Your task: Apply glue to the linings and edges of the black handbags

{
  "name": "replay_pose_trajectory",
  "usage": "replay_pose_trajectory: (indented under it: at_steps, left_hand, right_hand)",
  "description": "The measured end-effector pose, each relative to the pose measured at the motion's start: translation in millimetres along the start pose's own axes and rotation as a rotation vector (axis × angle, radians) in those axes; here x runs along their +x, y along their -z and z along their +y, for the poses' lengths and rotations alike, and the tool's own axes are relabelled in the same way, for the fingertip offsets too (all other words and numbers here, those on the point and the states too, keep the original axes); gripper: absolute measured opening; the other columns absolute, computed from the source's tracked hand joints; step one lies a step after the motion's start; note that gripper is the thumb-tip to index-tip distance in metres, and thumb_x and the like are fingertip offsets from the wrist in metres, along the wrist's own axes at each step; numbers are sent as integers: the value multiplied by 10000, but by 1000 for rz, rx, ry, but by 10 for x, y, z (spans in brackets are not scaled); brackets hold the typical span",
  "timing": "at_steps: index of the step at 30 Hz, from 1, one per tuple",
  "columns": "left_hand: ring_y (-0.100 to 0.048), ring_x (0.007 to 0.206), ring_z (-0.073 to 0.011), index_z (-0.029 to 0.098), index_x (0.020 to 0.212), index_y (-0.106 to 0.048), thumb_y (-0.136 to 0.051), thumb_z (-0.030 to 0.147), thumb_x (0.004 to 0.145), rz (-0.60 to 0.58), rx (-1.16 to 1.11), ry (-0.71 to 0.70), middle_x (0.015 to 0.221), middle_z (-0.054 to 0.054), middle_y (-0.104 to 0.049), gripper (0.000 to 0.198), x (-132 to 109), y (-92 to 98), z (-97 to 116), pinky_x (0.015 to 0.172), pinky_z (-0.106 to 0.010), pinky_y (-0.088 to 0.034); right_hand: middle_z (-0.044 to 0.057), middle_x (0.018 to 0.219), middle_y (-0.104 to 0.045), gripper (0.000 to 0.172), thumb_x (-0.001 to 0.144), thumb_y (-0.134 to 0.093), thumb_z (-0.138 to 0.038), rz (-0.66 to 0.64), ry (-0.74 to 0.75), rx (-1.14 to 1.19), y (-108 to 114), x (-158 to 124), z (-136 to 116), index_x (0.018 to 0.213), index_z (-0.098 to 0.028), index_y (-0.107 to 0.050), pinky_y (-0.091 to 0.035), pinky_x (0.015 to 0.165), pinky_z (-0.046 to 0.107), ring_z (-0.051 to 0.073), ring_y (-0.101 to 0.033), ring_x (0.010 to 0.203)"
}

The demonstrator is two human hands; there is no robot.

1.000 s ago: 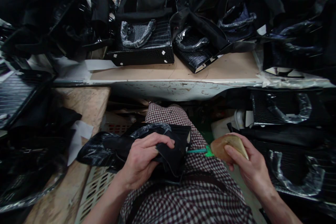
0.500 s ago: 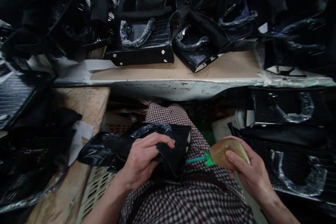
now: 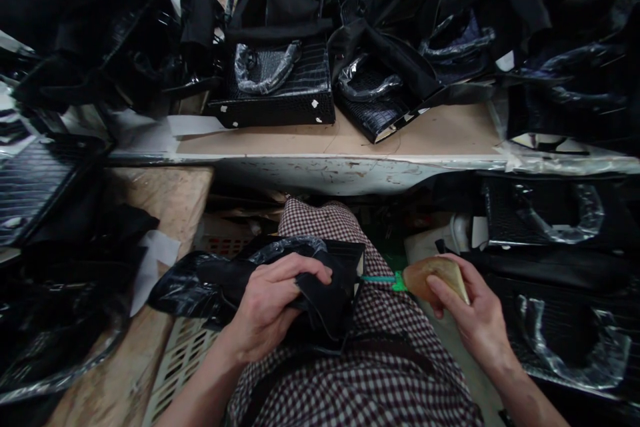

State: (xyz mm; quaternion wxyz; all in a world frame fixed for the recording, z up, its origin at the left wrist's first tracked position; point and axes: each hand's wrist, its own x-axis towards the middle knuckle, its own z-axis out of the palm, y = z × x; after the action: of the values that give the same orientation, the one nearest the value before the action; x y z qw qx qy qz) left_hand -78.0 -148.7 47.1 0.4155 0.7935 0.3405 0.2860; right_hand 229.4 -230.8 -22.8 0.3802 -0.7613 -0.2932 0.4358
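1. Right, here's the black bag (image 3: 343, 267), lying across the person's lap on the checked cloth (image 3: 395, 373), its near panels dull and dark, with a glossier, crumpled part running out to the left.
2. Along its far side curves a handle (image 3: 290, 244), gleaming in clear wrapping, and a pale strip shows at the edge facing the other hand.
3. The left hand (image 3: 270, 307) is gripping the bag, fingers curled over, bunching the soft black material into folds.
4. Across to the right hand (image 3: 473, 307), wrapped firmly round a squeeze bottle (image 3: 430, 277), thumb on top: a cloudy amber-brown body, rounded at the front, yellower toward its base.
5. Up front, a bright green collar (image 3: 399, 281), then a thin teal nozzle (image 3: 377, 278) pointing at the bag; its tip is right by that pale edge, touching or not, I can't tell.
6. Beyond, on the bench (image 3: 450, 130), a crocodile-patterned bag (image 3: 313, 73) sits square, white dabs along its base, while a second bag (image 3: 383, 113) lies slantwise beside it.
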Motion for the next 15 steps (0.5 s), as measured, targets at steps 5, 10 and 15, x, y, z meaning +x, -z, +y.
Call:
replay_pose_trajectory:
  at_steps: [5,10,15]
  left_hand:
    - [-701,936,-184,163,955,-662,-513,201,988,4,8,-15,987,-89,-715,157,15,5,-11,850,-261,-547]
    - [-689,973,-177,183,995,-675,-546,77,933,0,9,15,1019,-73,-711,179,19,1,-34,888,-256,-543]
    - [-686,976,-166,219,980,-711,-579,56,901,64,-128,170,1030,-50,-702,225,104,-6,0,883,-226,-561]
  right_hand:
    - [92,1069,-668,533,725,-782,-544,-29,122,-77,11,-4,110,1122,-222,-631,-579,521,324,281,-668,807]
    - [73,1064,-688,507,733,-773,-546,31,280,-206,81,-47,188,1110,-233,-646,-569,799,412,300,-672,906]
    - [72,1027,-669,553,672,-845,-490,141,150,76,33,-94,107,1109,-215,-645,-559,582,342,248,-644,749]
